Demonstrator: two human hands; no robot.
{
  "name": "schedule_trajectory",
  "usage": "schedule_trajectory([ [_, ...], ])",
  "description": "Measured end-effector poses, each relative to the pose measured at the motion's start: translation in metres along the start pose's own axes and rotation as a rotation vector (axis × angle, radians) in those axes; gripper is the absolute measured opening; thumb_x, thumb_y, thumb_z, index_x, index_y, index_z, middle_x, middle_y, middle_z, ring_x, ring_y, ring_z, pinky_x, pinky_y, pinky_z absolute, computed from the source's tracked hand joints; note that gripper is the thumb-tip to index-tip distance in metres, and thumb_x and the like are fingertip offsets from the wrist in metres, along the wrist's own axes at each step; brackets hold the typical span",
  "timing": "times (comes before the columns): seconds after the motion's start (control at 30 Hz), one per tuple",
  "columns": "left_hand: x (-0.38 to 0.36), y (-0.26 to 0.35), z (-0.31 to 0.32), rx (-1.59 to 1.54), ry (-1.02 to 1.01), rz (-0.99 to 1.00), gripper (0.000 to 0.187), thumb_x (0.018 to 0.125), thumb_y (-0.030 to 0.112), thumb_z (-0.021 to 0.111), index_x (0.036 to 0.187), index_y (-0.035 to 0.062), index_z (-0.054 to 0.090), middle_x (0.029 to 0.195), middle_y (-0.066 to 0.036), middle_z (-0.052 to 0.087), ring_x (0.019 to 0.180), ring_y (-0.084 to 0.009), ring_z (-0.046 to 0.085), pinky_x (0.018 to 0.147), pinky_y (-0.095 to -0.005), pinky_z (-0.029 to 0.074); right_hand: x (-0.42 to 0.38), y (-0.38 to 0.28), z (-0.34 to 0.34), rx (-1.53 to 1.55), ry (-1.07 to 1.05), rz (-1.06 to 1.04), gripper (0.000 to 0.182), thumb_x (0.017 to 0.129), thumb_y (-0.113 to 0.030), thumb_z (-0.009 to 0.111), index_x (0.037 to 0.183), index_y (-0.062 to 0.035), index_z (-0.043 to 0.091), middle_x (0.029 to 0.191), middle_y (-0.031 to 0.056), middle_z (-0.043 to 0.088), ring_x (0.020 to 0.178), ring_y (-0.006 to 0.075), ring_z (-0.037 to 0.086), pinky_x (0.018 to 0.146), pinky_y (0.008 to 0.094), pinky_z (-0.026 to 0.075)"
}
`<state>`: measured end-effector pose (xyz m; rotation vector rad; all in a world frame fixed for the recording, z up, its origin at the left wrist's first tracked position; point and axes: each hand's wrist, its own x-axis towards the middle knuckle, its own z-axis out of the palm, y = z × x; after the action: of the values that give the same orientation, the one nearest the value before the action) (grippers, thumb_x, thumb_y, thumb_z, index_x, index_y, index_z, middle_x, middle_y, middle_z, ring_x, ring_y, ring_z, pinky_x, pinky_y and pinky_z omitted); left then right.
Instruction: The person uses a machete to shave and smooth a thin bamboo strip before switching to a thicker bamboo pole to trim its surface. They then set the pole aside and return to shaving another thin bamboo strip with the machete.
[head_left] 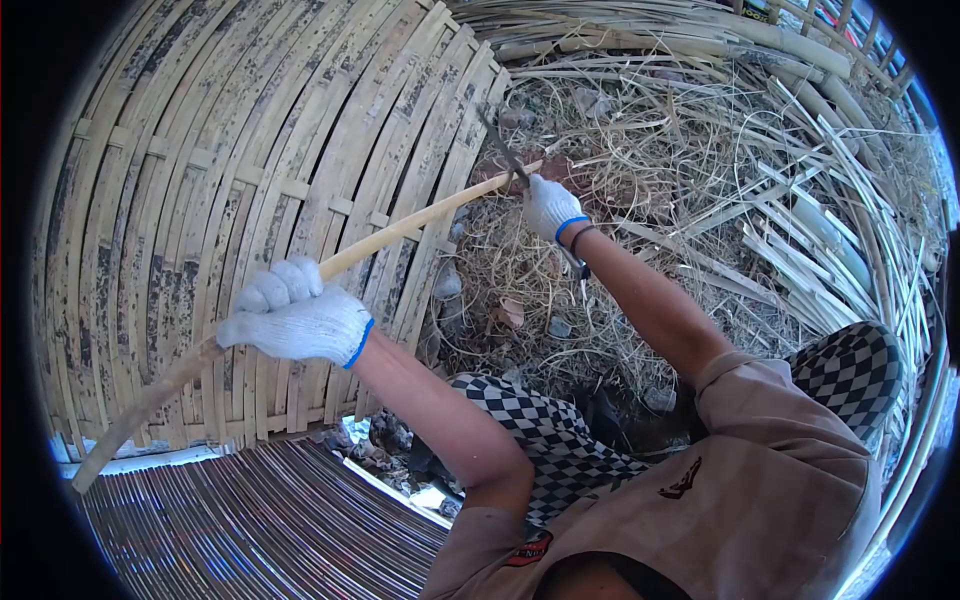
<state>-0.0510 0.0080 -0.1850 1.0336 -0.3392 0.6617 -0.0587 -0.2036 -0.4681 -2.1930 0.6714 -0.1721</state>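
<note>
The left grip (300,315) wraps round a bamboo strip (400,231), the right grip (552,208) (arm outstretched) clenched on a knife (505,150).

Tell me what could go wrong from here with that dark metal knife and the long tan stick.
The dark metal knife crosses the long tan stick right beside the white-gloved right hand, so a slip might nick it. The stick also runs on past the white-gloved left hand, in front of the slatted bamboo panel, so a twist might knock it there.
</note>
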Motion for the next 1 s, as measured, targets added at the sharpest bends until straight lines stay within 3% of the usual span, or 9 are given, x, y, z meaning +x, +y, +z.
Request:
schedule_trajectory([
  [0.1, 0.004, -0.003, 0.000, -0.041, -0.066, 0.009, 0.066, 0.107, 0.063, 0.032, 0.057, 0.0226, 0.016, 0.050, 0.007, 0.013, 0.044, -0.0095, 0.008, 0.041, -0.0259, 0.011, -0.026, -0.007, -0.010, -0.021, -0.006, -0.101, 0.026, 0.095, -0.020, 0.058, 0.113, -0.0016, 0.062, 0.099, 0.0266, 0.073, 0.098, 0.0423, 0.072, 0.082, 0.0530, 0.056],
  [0.17, 0.001, 0.000, -0.005, -0.060, -0.091, 0.006, 0.066, 0.107, 0.063, 0.032, 0.057, 0.0227, 0.016, 0.050, 0.007, 0.013, 0.044, -0.0095, 0.008, 0.041, -0.0262, 0.011, 0.005, 0.042, 0.026, -0.047, -0.045, 0.144, 0.030, 0.093, -0.019, 0.060, 0.116, -0.0008, 0.062, 0.106, 0.0265, 0.073, 0.105, 0.0407, 0.071, 0.088, 0.0507, 0.057],
  [0.43, 0.002, -0.002, 0.005, -0.097, -0.143, 0.001, 0.066, 0.107, 0.064, 0.031, 0.058, 0.0229, 0.018, 0.051, 0.007, 0.012, 0.044, -0.0092, 0.008, 0.041, -0.0272, 0.011, -0.024, 0.059, 0.027, -0.069, -0.047, 0.199, 0.033, 0.093, -0.020, 0.058, 0.117, 0.0002, 0.067, 0.113, 0.0292, 0.072, 0.110, 0.0420, 0.070, 0.094, 0.0501, 0.056],
  [0.5, 0.000, -0.004, 0.009, -0.088, -0.102, 0.019, 0.065, 0.108, 0.063, 0.032, 0.058, 0.0226, 0.018, 0.051, 0.007, 0.013, 0.045, -0.0091, 0.008, 0.041, -0.0275, 0.011, 0.007, 0.101, 0.048, -0.123, -0.181, 0.264, 0.034, 0.091, -0.022, 0.063, 0.115, 0.0001, 0.073, 0.120, 0.0261, 0.071, 0.115, 0.0401, 0.069, 0.097, 0.0473, 0.056],
  [0.57, 0.002, -0.002, 0.013, -0.066, -0.045, 0.021, 0.064, 0.108, 0.062, 0.032, 0.059, 0.0223, 0.019, 0.051, 0.007, 0.013, 0.045, -0.0092, 0.007, 0.042, -0.0278, 0.010, 0.008, 0.103, 0.032, -0.219, -0.200, 0.141, 0.032, 0.091, -0.022, 0.060, 0.106, 0.0025, 0.073, 0.106, 0.0311, 0.072, 0.105, 0.0444, 0.071, 0.088, 0.0500, 0.058],
  [0.67, 0.001, 0.006, 0.016, -0.030, 0.074, -0.003, 0.062, 0.108, 0.060, 0.035, 0.062, 0.0217, 0.020, 0.053, 0.007, 0.015, 0.046, -0.0095, 0.008, 0.043, -0.0281, 0.011, 0.014, 0.094, 0.006, -0.249, -0.310, 0.067, 0.034, 0.091, -0.028, 0.063, 0.102, 0.0029, 0.074, 0.096, 0.0258, 0.075, 0.091, 0.0386, 0.075, 0.077, 0.0461, 0.060],
  [0.77, 0.006, 0.022, 0.005, -0.207, 0.209, -0.001, 0.061, 0.106, 0.064, 0.039, 0.065, 0.0214, 0.026, 0.055, 0.008, 0.016, 0.046, -0.0080, 0.013, 0.042, -0.0262, 0.020, -0.010, 0.095, -0.030, 0.457, -0.302, 0.181, 0.044, 0.091, -0.042, 0.068, 0.091, 0.0019, 0.073, 0.078, 0.0154, 0.072, 0.069, 0.0270, 0.072, 0.063, 0.0403, 0.056],
  [0.87, 0.011, 0.048, 0.000, -0.330, 0.401, -0.049, 0.058, 0.107, 0.064, 0.037, 0.070, 0.0189, 0.033, 0.059, 0.004, 0.026, 0.051, -0.0134, 0.026, 0.054, -0.0310, 0.037, -0.041, 0.065, -0.090, 0.577, -0.110, 0.224, 0.056, 0.090, -0.057, 0.071, 0.083, -0.0006, 0.070, 0.069, 0.0066, 0.064, 0.058, 0.0185, 0.063, 0.055, 0.0351, 0.051],
  [1.0, 0.009, 0.047, 0.007, -0.651, 0.558, -0.243, 0.051, 0.109, 0.051, 0.039, 0.076, 0.0130, 0.045, 0.068, -0.004, 0.048, 0.066, -0.0245, 0.051, 0.079, -0.0416, 0.052, -0.070, 0.004, -0.212, 0.556, -0.107, -0.007, 0.059, 0.090, -0.061, 0.071, 0.082, -0.0035, 0.067, 0.068, 0.0048, 0.062, 0.055, 0.0157, 0.059, 0.052, 0.0328, 0.048],
])
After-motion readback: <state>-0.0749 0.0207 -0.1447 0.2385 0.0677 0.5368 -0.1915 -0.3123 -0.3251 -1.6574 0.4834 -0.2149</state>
